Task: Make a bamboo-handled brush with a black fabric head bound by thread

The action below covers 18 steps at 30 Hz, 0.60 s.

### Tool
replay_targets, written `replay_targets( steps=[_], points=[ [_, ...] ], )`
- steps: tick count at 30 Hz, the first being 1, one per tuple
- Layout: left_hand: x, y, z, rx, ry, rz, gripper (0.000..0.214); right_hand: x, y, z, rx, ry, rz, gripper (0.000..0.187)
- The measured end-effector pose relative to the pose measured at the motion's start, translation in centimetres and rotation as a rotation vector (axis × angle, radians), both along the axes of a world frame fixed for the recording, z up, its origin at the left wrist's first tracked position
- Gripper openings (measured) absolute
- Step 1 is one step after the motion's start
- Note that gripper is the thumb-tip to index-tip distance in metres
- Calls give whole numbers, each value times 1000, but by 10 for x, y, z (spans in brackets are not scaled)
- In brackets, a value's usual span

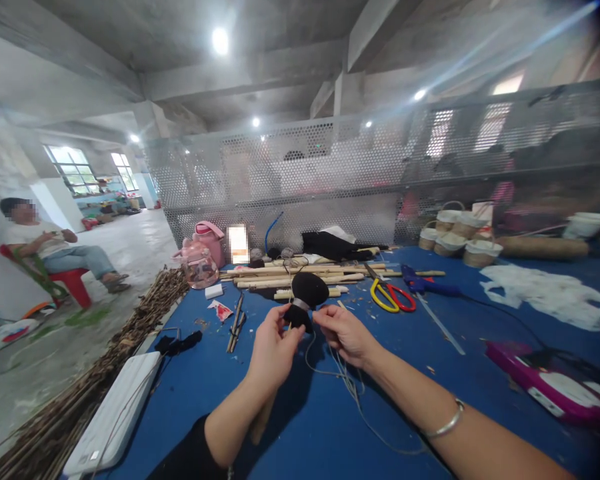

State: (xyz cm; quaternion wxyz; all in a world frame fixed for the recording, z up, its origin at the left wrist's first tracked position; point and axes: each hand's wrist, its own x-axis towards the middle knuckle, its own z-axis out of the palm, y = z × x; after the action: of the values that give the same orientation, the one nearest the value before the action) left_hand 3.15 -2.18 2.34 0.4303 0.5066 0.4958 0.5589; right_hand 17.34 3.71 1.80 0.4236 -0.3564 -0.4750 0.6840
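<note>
My left hand [273, 350] is closed around the neck of a black stuffed ball on a stick [307, 293], holding it upright over the blue table [300, 420]. My right hand [345, 333] pinches a thin grey cord [353, 390] at the wrapped neck of the ball; the cord trails down across the table under my right forearm. A silver bangle [447, 421] sits on my right wrist.
Behind the ball lie several bamboo sticks [300, 275], yellow-and-red scissors [391, 297] and a blue glue gun [423, 283]. A pink bottle [203, 257] stands far left, small baskets [455, 240] far right. A white box [115, 413] lies at the left edge. A person sits on a red chair [73, 283].
</note>
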Motion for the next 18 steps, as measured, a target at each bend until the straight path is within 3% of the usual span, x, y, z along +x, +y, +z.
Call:
replay_targets(
  steps=[7,11,13,15,18],
  points=[
    [0,-2,8,-135,-383,-192,55,-1,5,-3,-53,153,81,45],
    [-1,-1,4,-236,-513,-352,46,3,6,-9,-192,194,153,46],
    [-2,1,2,-302,-522,-394,40,5,6,-11,-191,194,136,44],
    [-3,2,2,-379,-474,-389,35,5,6,-14,-156,187,98,42],
    [-3,2,4,-415,-367,-261,32,2,5,-16,-139,161,80,41]
  ],
)
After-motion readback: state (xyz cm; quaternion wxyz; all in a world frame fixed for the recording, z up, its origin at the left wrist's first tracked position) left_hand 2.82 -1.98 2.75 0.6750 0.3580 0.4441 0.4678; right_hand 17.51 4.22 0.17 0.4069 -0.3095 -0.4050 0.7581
